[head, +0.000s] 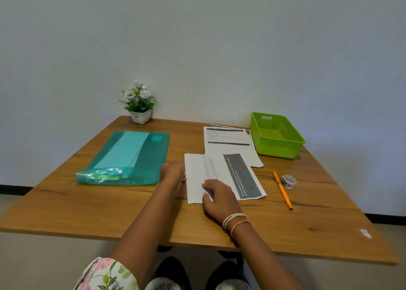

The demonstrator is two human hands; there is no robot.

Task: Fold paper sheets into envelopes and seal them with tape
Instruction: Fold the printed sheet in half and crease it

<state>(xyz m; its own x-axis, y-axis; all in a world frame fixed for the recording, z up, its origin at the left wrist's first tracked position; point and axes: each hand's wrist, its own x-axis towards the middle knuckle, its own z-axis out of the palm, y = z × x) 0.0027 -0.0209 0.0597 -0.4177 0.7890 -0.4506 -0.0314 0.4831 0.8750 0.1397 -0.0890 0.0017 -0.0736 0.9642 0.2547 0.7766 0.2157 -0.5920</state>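
Note:
A printed paper sheet (239, 175) lies in the middle of the wooden table (109, 210), its left part folded over so the blank white back shows. My right hand (217, 198) presses on the near end of the folded flap with its fingers pointing left. My left hand (173, 175) rests at the sheet's left edge; its fingertips are blurred. A small roll of patterned tape (288, 181) sits to the right of the sheet.
A stack of printed sheets (228, 142) lies behind the folded one. A green plastic basket (276, 134) stands at the back right. An orange pencil (282, 189) lies beside the tape. A teal plastic folder (129, 157) lies at left, a potted flower (139, 103) behind it.

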